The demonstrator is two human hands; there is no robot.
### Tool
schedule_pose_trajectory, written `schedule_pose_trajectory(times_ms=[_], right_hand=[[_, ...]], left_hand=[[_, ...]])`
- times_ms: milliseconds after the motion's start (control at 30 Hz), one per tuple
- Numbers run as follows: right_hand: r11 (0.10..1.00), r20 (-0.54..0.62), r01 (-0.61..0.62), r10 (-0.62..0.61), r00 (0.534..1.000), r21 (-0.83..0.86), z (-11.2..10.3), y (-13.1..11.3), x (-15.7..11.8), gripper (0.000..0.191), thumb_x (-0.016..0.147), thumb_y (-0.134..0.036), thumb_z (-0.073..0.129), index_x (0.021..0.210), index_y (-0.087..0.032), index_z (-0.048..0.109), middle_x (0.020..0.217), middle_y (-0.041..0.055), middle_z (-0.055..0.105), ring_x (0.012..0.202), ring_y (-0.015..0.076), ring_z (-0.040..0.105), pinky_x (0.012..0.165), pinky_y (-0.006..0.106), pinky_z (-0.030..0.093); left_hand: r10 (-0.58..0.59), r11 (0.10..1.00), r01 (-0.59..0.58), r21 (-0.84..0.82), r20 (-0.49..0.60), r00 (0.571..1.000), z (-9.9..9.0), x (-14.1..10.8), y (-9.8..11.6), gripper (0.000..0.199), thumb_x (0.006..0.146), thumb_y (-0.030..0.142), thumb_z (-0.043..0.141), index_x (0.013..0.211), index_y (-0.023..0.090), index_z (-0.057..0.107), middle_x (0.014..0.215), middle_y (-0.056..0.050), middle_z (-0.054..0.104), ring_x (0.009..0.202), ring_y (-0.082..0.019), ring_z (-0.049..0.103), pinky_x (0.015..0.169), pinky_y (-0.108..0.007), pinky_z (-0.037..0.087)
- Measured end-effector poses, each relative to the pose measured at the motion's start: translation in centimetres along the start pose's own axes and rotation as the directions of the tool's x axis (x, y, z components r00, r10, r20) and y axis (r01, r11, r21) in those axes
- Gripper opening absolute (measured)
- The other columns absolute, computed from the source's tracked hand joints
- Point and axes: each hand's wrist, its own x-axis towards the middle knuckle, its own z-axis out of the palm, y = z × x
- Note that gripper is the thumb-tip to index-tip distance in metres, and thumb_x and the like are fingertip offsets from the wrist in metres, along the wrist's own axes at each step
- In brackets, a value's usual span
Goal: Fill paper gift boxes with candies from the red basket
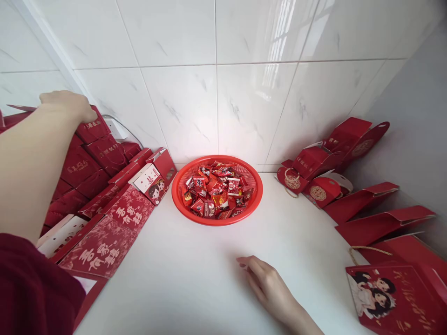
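Observation:
My left hand (70, 107) reaches to the top of the stacked red boxes (106, 151) on the left, its fingers at a box with gold characters; the fingertips are mostly hidden behind the hand. Low in the middle, my right hand (263, 284) rests over the white table (195, 279) with curled fingers; whether anything is between them cannot be made out. A red plastic basket (217, 222) of wrapped sweets (216, 190) stands against the tiled wall.
Flat red boxes (101, 246) and a box with a cartoon couple (153, 184) line the left side. On the right stand red gift boxes (314, 160), open red bags (380, 223) and a bag with a bridal couple (394, 298). A white socket (117, 130) is behind the left stack.

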Motion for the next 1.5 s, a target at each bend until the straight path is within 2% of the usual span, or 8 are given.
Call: schedule_pose_trajectory(times_ms=[233, 467, 567, 767, 933, 1000, 1333, 1500], right_hand=[[0.999, 0.003, 0.030, -0.030, 1.000, -0.029, 0.2, 0.2, -0.3, 0.031, 0.097, -0.013, 0.038, 0.120, -0.022, 0.056, 0.111, 0.0083, 0.067, 0.095, 0.0184, 0.068, 0.084, 0.033, 0.056], [0.963, -0.081, 0.103, -0.126, 0.989, -0.247, -1.8, -0.5, -0.1, 0.031, 0.098, -0.015, 0.040, 0.125, -0.022, 0.055, 0.115, 0.0089, 0.067, 0.101, 0.0214, 0.065, 0.087, 0.038, 0.054], [0.890, -0.286, -0.007, -0.139, 0.948, -0.456, -5.7, -1.3, -1.5, 0.030, 0.098, -0.019, 0.046, 0.125, -0.022, 0.056, 0.122, 0.0106, 0.065, 0.113, 0.0256, 0.060, 0.096, 0.044, 0.048], [0.662, -0.795, -0.594, -0.007, 0.606, -0.458, -13.8, -2.3, -8.4, 0.032, 0.096, -0.036, 0.048, 0.122, -0.021, 0.060, 0.127, 0.0123, 0.062, 0.117, 0.0311, 0.057, 0.098, 0.048, 0.046], [0.259, -0.875, -0.940, 0.373, 0.309, -0.222, -15.4, -1.9, -11.9, 0.057, 0.092, -0.048, 0.044, 0.138, -0.015, 0.047, 0.128, 0.0209, 0.059, 0.107, 0.0419, 0.061, 0.075, 0.053, 0.053], [0.292, -0.821, -0.927, 0.450, 0.352, -0.237, -15.2, -1.7, -11.8, 0.053, 0.094, -0.044, 0.042, 0.140, -0.018, 0.045, 0.122, 0.0180, 0.062, 0.102, 0.0388, 0.063, 0.069, 0.048, 0.053], [0.913, -0.326, -0.263, 0.158, 0.932, -0.310, -13.9, -5.3, -5.0, 0.031, 0.095, -0.022, 0.052, 0.125, -0.027, 0.055, 0.117, 0.0050, 0.066, 0.098, 0.0205, 0.066, 0.080, 0.032, 0.054], [0.948, 0.028, 0.178, -0.177, 0.984, -0.265, -14.1, -8.3, 0.0, 0.018, 0.097, -0.012, 0.048, 0.107, -0.022, 0.060, 0.104, 0.0050, 0.067, 0.094, 0.0174, 0.064, 0.083, 0.031, 0.052]], left_hand=[[0.521, 0.852, -0.506, 0.131, -0.144, 0.841, 1.2, -6.9, 7.1, 0.080, 0.093, 0.065, 0.035, 0.139, 0.001, 0.044, 0.155, -0.015, 0.026, 0.140, -0.045, 0.023, 0.111, -0.060, 0.009], [0.861, 0.501, -0.846, -0.181, 0.003, 0.509, 11.8, -22.7, 14.9, 0.044, 0.094, 0.049, 0.042, 0.131, 0.032, 0.060, 0.145, -0.003, 0.051, 0.135, -0.027, 0.046, 0.119, -0.050, 0.022], [0.875, 0.451, -0.834, -0.317, -0.023, 0.483, 15.9, -28.9, 15.8, 0.041, 0.098, 0.043, 0.037, 0.133, 0.039, 0.057, 0.143, 0.001, 0.054, 0.131, -0.024, 0.051, 0.120, -0.050, 0.023], [0.800, 0.485, -0.803, -0.347, -0.195, 0.568, 18.7, -32.4, 16.1, 0.037, 0.097, 0.034, 0.039, 0.124, 0.036, 0.064, 0.123, 0.000, 0.069, 0.117, -0.025, 0.060, 0.112, -0.050, 0.032], [0.792, 0.486, -0.825, -0.289, -0.255, 0.555, 19.2, -32.2, 16.4, 0.033, 0.098, 0.032, 0.042, 0.114, 0.022, 0.069, 0.116, -0.005, 0.071, 0.107, -0.025, 0.062, 0.101, -0.045, 0.039], [0.785, 0.498, -0.819, -0.284, -0.252, 0.565, 19.2, -32.3, 16.5, 0.033, 0.098, 0.032, 0.041, 0.113, 0.022, 0.069, 0.114, -0.005, 0.072, 0.106, -0.025, 0.062, 0.096, -0.043, 0.040], [0.723, 0.402, -0.664, -0.630, -0.226, 0.652, 13.9, -34.3, 17.4, 0.031, 0.097, 0.032, 0.047, 0.124, 0.024, 0.061, 0.128, -0.004, 0.063, 0.120, -0.020, 0.056, 0.104, -0.032, 0.042], [0.819, 0.264, -0.525, -0.809, -0.099, 0.565, 9.7, -36.1, 18.1, 0.028, 0.099, 0.030, 0.046, 0.121, 0.026, 0.062, 0.123, -0.001, 0.065, 0.115, -0.016, 0.059, 0.101, -0.027, 0.045]])
